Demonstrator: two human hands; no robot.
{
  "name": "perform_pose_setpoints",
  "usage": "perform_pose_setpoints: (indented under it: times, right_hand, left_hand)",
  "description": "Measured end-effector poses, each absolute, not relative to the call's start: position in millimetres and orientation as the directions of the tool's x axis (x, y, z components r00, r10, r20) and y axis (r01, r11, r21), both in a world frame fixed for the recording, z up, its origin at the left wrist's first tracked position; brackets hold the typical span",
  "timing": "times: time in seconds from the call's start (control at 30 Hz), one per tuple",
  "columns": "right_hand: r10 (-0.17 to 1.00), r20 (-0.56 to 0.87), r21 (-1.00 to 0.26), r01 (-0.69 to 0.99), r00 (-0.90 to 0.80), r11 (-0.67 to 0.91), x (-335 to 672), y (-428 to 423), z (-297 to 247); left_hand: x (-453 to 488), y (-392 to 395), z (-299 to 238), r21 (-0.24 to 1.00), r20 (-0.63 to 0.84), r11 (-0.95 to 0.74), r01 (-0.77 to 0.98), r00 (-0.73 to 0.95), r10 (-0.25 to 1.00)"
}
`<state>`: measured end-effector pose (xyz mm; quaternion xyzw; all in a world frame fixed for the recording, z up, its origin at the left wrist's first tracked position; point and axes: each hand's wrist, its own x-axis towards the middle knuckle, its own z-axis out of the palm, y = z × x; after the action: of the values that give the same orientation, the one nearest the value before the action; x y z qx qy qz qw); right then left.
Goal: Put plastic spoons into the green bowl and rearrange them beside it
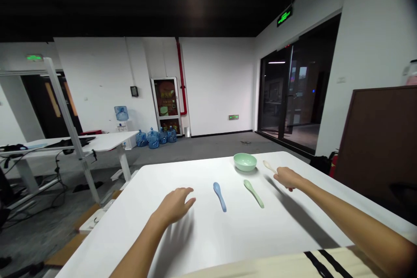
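Note:
On the white table (202, 234) lie a blue spoon (220, 196) and a green spoon (253, 193), side by side near the middle. A pale green bowl (245, 161) stands farther back. My right hand (287, 178) is closed on the handle of a cream spoon (269, 166), whose bowl end sticks out toward the green bowl. My left hand (176, 205) hovers low over the table left of the blue spoon, fingers loosely stretched and holding nothing.
A second white desk (65, 143) with cables and a slanted metal post stands at the left. Water jugs (153, 137) sit by the far wall. A dark brown panel (378, 139) rises at the right. A striped cloth (319, 263) lies at the table's near edge.

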<state>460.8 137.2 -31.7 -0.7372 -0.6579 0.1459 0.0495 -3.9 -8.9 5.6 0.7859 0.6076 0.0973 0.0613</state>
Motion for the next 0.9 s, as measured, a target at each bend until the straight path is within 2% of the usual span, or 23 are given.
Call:
perform_pose_setpoints:
  times: [0.27, 0.57, 0.9]
  right_hand:
    - [0.973, -0.221, -0.261, 0.957, 0.068, -0.126, 465, 129, -64]
    - [0.954, -0.292, -0.213, 0.967, 0.070, -0.136, 468, 127, -75]
    - [0.958, -0.275, -0.166, 0.977, 0.084, -0.133, 469, 128, -80]
  left_hand:
    - [-1, -12, 8, 0.208, 0.073, -0.247, 0.946, 0.237, 0.969]
    - [-1, -10, 6, 0.212, 0.074, -0.242, 0.947, 0.232, 0.970]
    - [-1, -9, 6, 0.202, 0.082, -0.257, 0.945, 0.245, 0.966]
